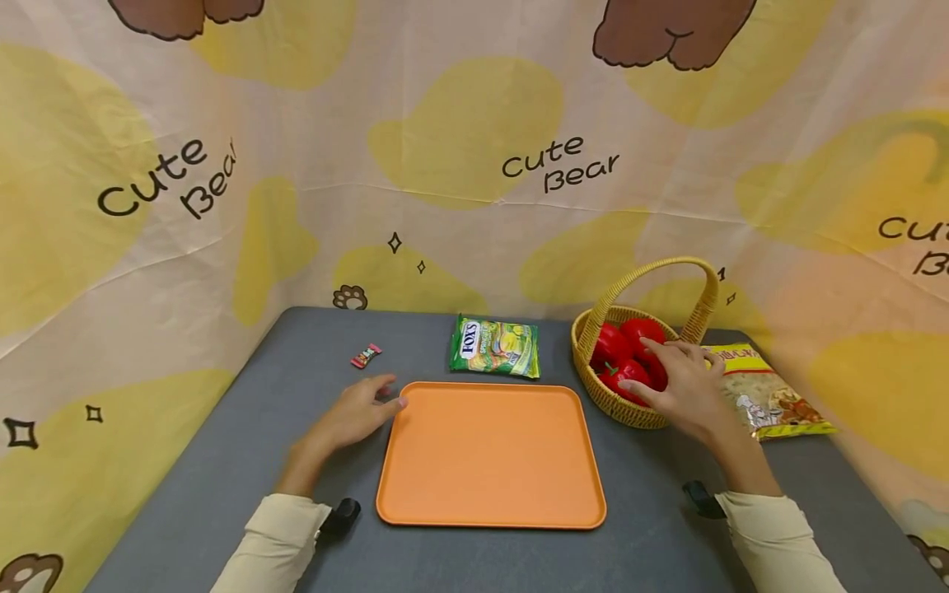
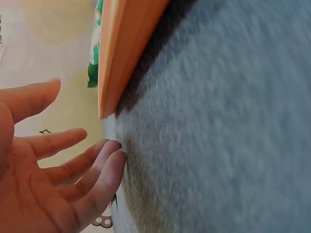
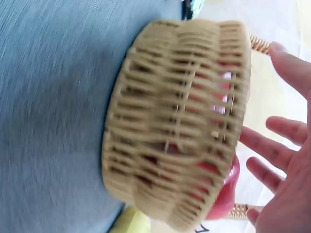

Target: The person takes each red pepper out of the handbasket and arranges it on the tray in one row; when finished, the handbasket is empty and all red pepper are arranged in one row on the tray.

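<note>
My left hand (image 1: 356, 414) is beside the far left corner of an orange tray (image 1: 489, 457), fingers spread and holding nothing. In the left wrist view its thumb and fingers (image 2: 104, 182) are loosely extended near the tray's edge (image 2: 127, 43). Over on the right, my right hand (image 1: 689, 391) hovers at the rim of a yellow wicker basket (image 1: 619, 410), thumb and fingers apart. Several red bell peppers (image 1: 625, 379) fill the basket, one showing a green stem. The right wrist view shows the relaxed hand (image 3: 286, 170) beside the basket's woven side (image 3: 170, 111), gripping nothing.
A small wrapped candy (image 1: 366, 355) lies beyond my left hand. Behind the tray is a green Fox's candy bag (image 1: 495, 347). A yellow-edged food packet (image 1: 778, 399) lies right of the basket, whose tall handle (image 1: 656, 268) arches over it. Patterned cloth (image 1: 445, 165) encloses the grey table.
</note>
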### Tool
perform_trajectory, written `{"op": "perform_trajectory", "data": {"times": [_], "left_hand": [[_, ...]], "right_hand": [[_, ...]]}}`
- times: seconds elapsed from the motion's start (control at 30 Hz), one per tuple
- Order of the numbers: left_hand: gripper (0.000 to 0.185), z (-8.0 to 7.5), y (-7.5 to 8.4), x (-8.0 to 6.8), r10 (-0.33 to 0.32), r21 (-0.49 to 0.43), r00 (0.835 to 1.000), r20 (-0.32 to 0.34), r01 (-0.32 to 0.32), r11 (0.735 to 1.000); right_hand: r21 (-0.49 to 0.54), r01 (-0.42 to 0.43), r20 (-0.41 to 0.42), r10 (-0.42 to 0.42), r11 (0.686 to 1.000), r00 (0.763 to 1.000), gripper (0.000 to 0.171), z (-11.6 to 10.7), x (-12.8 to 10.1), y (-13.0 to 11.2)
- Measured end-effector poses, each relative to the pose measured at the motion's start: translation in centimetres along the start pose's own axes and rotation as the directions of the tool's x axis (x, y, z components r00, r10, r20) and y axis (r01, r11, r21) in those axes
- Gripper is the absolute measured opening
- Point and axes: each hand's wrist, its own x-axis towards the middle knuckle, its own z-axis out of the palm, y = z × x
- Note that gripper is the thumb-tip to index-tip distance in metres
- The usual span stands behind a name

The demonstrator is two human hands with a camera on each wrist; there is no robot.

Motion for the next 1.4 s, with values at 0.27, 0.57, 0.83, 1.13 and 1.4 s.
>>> {"op": "perform_trajectory", "data": {"times": [0.27,0.57,0.83,1.13,1.4], "left_hand": [[0.064,0.4,0.0,0.1,-0.03,-0.029,0.999,0.019,0.031,0.999],[0.058,0.5,0.3,-0.1,-0.036,-0.014,0.999,0.034,0.037,0.999],[0.052,0.8,0.0,0.1,-0.006,-0.035,1.0,0.027,0.007,0.999],[0.034,1.0,0.3,0.2,0.028,-0.064,0.999,0.041,-0.025,0.998],[0.018,1.2,0.4,0.1,0.015,-0.147,0.997,0.078,-0.003,0.989]], "right_hand": [[0.027,-0.022,-0.031,0.023,0.999,0.999,0.077,1.7,0.1,-0.4],[0.0,-0.056,-0.021,0.056,0.998,0.998,0.074,2.0,-0.1,-0.7],[0.019,-0.046,-0.048,0.047,0.999,0.998,0.066,2.2,-0.3,-0.7],[0.031,-0.034,-0.092,0.037,0.999,0.995,0.064,2.2,-0.5,-0.6],[0.08,-0.02,-0.171,0.033,0.997,0.985,0.061,1.2,-0.5,-1.0]]}}
